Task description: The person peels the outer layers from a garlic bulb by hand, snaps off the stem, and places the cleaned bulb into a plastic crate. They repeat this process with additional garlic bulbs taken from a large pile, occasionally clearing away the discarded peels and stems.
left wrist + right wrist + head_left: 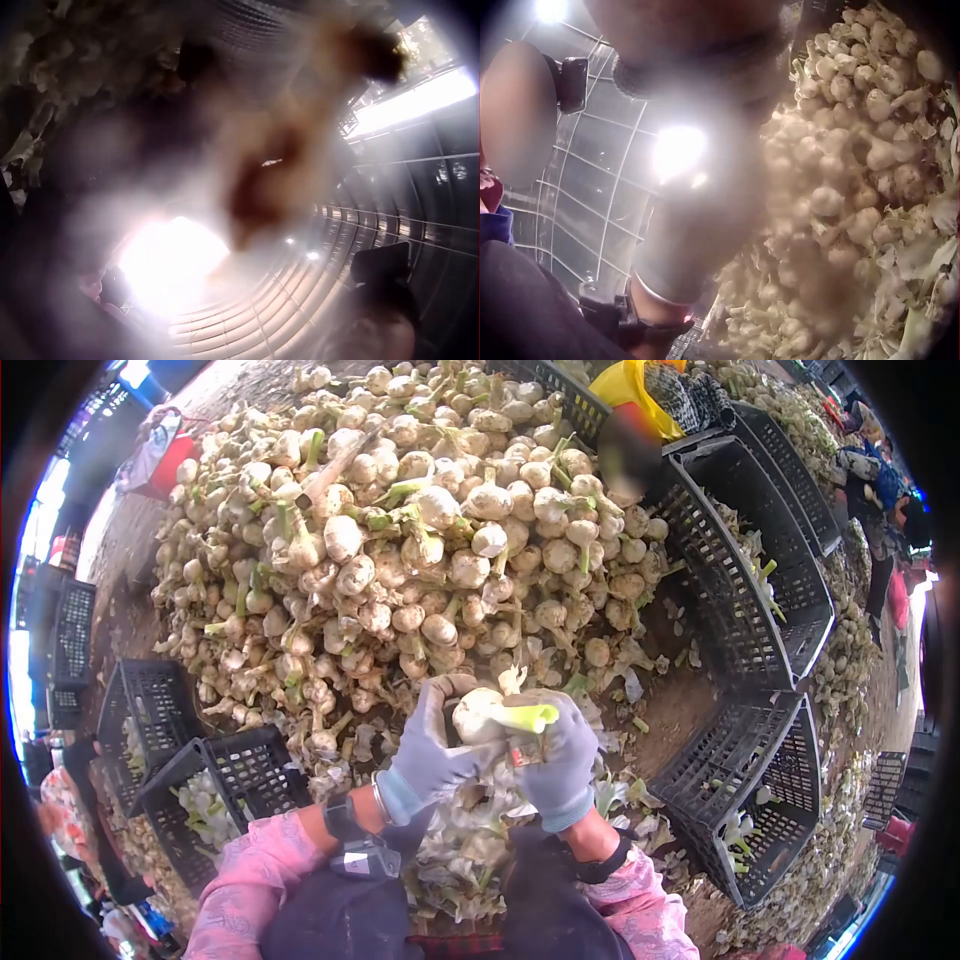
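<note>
In the head view, the gloved left hand (432,744) grips a round whitish bulb (478,716) with its fingers curled about it. A thick pale-green cut stem (530,718) points right from the bulb, across the gloved right hand (556,760). The right hand's fingers are curled at the stem; a small red-and-silver item (524,754) shows against them, too small to identify. Both hands are close together, just in front of a large heap of bulbs (400,560). The left wrist view is mostly blurred; in the right wrist view the heap (832,165) lies at right.
Black plastic crates (740,630) stand at right, several holding leafy scraps. More crates (262,765) stand at left. Peeled leaves (470,860) lie between the person's legs. A yellow item (640,395) and a red container (172,465) are behind the heap's edges.
</note>
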Motion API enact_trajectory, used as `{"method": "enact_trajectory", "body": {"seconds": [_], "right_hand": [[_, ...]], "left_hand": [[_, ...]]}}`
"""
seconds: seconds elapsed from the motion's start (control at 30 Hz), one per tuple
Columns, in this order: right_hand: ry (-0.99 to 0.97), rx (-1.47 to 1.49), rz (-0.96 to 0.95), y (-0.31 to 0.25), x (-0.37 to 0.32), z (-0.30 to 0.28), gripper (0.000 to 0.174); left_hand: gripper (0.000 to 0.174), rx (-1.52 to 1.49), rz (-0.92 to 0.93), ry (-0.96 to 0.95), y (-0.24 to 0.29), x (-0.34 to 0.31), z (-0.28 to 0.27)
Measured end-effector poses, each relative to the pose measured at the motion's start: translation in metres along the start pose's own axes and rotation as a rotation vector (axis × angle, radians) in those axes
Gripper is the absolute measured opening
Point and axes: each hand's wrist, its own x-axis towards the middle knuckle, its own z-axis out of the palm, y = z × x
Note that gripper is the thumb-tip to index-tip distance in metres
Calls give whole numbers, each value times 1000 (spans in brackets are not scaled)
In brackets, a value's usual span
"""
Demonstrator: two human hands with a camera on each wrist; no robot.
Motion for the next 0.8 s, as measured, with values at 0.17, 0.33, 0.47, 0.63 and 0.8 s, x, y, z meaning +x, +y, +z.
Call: {"method": "enact_trajectory", "body": {"seconds": [0.17, 0.33, 0.47, 0.63, 0.8], "right_hand": [[-11, 162, 262, 2, -6, 3, 22], [63, 951, 818, 0, 4, -1, 13], [28, 576, 782, 108, -7, 1, 24], [-163, -360, 36, 77, -5, -24, 60], [-214, 254, -118, -15, 6, -27, 49]], "left_hand": [[83, -134, -157, -90, 19, 6, -7], [70, -229, -157, -313, 24, 9, -15], [81, -295, -193, -541, 31, -7, -15], [78, -200, -36, -295, 28, 8, -13], [72, -16, 25, -223, 21, 3, -1]]}}
